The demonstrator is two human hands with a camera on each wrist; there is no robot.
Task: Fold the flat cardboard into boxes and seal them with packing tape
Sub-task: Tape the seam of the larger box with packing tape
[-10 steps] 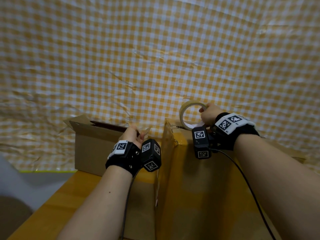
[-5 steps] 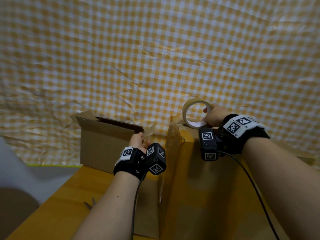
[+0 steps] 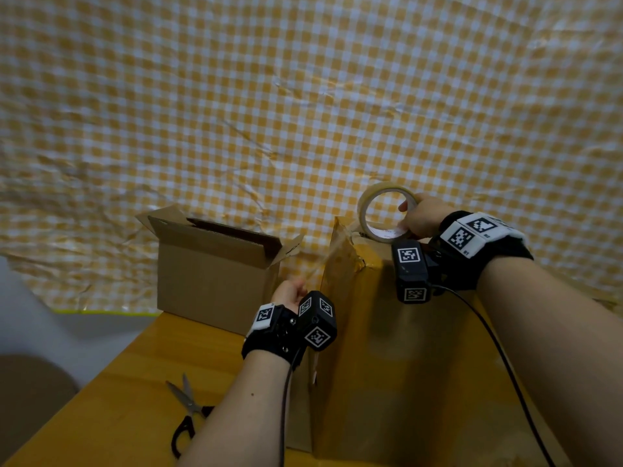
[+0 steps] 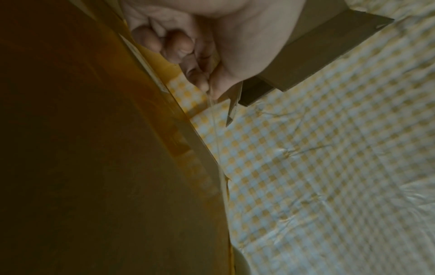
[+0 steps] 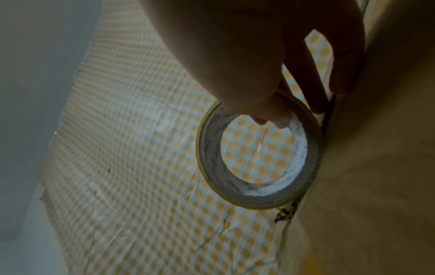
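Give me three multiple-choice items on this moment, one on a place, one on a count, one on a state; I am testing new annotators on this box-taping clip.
1. Where do the scissors lie?
A. on the wooden table, left of the left forearm
B. inside the open box
C. on top of the near box

2. How many cardboard boxes show in the head view?
A. one
B. two
C. four

3. How does the tape roll stand?
A. flat on the table
B. held by the right hand at the top edge of the near box
C. lying inside the open box

Answers: 1 A, they lie on the table near its front edge; 2 B, the near box and the open box behind it; 3 B, fingers curl round its rim.
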